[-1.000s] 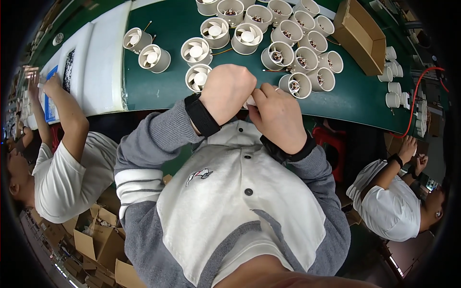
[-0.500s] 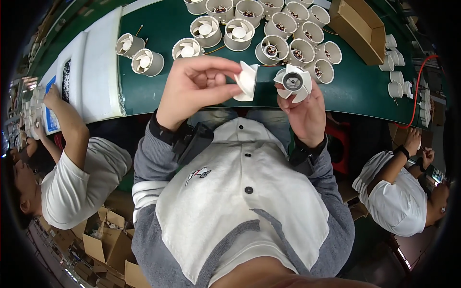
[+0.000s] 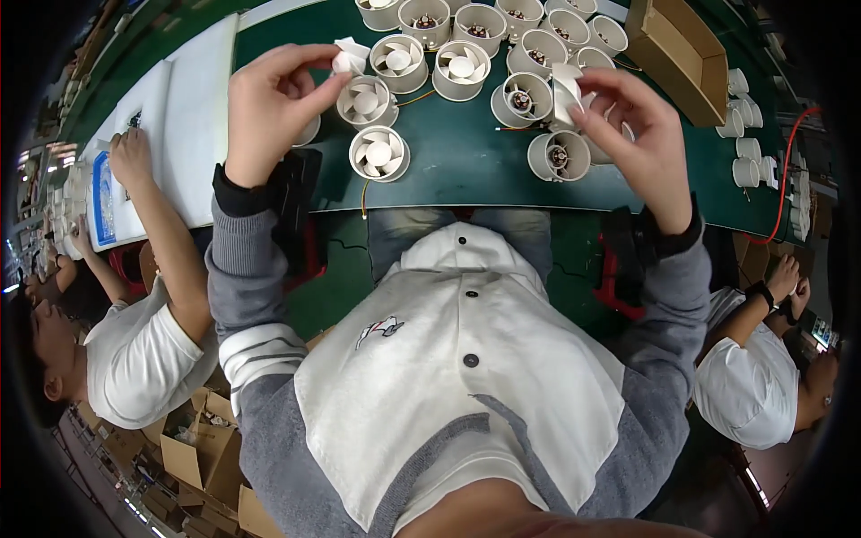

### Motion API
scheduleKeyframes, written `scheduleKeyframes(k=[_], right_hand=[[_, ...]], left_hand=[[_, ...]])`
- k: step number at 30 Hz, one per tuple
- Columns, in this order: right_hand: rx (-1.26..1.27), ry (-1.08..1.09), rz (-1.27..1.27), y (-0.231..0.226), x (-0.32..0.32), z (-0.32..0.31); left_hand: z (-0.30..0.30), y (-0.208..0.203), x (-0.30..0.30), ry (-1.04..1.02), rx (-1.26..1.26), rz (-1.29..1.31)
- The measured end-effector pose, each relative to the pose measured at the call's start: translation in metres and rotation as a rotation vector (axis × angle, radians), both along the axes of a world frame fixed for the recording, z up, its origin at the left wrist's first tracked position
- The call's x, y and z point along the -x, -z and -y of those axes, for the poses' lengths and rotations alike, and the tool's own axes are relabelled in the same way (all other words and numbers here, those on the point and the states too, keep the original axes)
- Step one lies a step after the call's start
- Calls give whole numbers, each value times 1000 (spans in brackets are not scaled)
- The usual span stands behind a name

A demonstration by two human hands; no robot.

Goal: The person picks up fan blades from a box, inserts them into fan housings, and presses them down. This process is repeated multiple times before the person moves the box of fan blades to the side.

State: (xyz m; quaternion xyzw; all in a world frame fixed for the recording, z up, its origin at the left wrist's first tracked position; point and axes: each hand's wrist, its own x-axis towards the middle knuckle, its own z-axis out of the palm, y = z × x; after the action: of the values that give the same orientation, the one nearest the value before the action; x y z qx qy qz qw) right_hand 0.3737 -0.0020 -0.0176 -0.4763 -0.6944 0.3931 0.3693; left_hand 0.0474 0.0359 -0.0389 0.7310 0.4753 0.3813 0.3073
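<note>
My left hand [image 3: 278,108], raised at the back left, pinches a white fan impeller [image 3: 350,56] between thumb and fingertips. A white fan housing [image 3: 366,100] with an impeller inside stands just beyond these fingers, and another fan housing [image 3: 378,153] with its wire hanging down sits nearer the table edge. On the right, my right hand [image 3: 641,134] grips a second white impeller [image 3: 566,92], seen edge-on above the table. Below it is an open white housing [image 3: 558,156] with a motor core showing; beside that stands another open housing [image 3: 521,99].
Several more white housings [image 3: 477,27] crowd the back of the green table [image 3: 457,179]. A cardboard box [image 3: 677,63] lies at the back right, near a red cable [image 3: 782,170]. Other people sit left [image 3: 148,359] and right [image 3: 749,386]. White foam sheets [image 3: 193,117] lie at left.
My hands have moved apart: the left up and leftward, the right up and rightward, each keeping its impeller. The right impeller has turned from face-up to edge-on. Housings near the table edge are uncovered.
</note>
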Motion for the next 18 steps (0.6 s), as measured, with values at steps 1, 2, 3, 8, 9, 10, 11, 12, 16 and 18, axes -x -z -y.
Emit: scheduleKeyframes(k=[1, 2, 3, 8, 9, 10, 11, 12, 16, 18], right_hand=[[-88, -51, 152, -5, -1, -15], [-175, -98, 306, -6, -2, -30], [-181, -99, 305, -4, 1, -47], [-102, -130, 574, -10, 33, -107], [-113, -127, 574, -10, 36, -113], [-150, -136, 570, -4, 37, -118], [-187, -144, 566, 3, 39, -121], [-224, -157, 562, 8, 41, -126], [-225, -284, 675, 21, 51, -144], [-258, -295, 702, 26, 55, -146]], left_hand=[[-10, -2, 2, -5, -74, -113], [-23, -2, 1, -7, -148, -224], [-34, -2, 2, -16, -222, -335], [-85, -22, -30, 239, -160, -325], [-88, -31, -40, 301, -116, -304], [-92, -32, -46, 300, -125, -305], [-98, -32, -51, 385, -220, -296], [-105, -28, -53, 466, -315, -288], [-137, 3, -49, 556, -344, -498], [-140, 3, -52, 563, -305, -604]])
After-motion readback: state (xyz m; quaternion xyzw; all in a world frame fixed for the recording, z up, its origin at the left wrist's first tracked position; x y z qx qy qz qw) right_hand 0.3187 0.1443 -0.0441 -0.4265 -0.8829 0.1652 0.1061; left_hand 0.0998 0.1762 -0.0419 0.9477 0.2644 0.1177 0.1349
